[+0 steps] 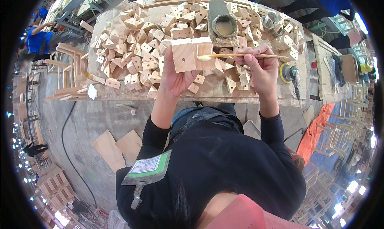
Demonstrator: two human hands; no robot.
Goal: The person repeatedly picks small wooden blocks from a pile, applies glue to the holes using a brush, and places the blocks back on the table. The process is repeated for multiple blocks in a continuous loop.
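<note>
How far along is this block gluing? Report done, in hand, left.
Done: nothing visibly set apart as finished. In hand: the left hand holds two wooden blocks; the right hand lays a glue-tipped stick on them. Left: the block pile on the workbench.

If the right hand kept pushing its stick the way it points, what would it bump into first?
The right hand points its stick leftward, and the tip already seems to touch the wooden block held by the left hand. That block comes first, though depth is unclear.
</note>
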